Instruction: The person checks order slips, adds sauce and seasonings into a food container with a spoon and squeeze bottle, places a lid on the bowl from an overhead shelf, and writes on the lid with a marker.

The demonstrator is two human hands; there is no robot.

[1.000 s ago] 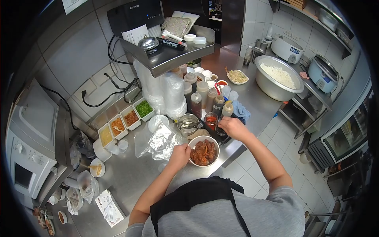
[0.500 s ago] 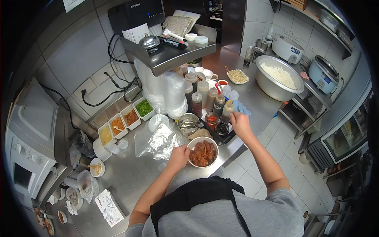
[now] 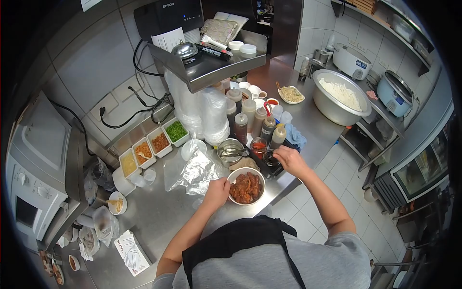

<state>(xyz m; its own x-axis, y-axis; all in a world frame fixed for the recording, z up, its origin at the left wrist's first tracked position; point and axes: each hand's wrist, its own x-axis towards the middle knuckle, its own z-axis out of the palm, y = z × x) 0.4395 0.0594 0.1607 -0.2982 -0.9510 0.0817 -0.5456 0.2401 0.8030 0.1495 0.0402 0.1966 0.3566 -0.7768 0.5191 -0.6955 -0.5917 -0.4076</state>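
Note:
My left hand is closed on the rim of a round white bowl. Reddish-brown glazed meat pieces fill this bowl. Over a small jar of dark contents is my right hand, its fingertips pinched together; whether something small is between them I cannot make out. Beside that jar stands another glass jar with red contents. Just behind my right hand is a squeeze bottle with a yellowish top. A metal pot with a utensil in it sits left of the jars.
Several squeeze bottles crowd the counter behind the jars, by a blue cloth. Crumpled foil lies left of the bowl. White tubs hold chopped greens and other toppings. A large basin of rice stands at the back right.
My right hand has moved down and left, from beside the yellowish-topped squeeze bottle to over the dark jar. My left hand stays on the bowl, which has barely shifted.

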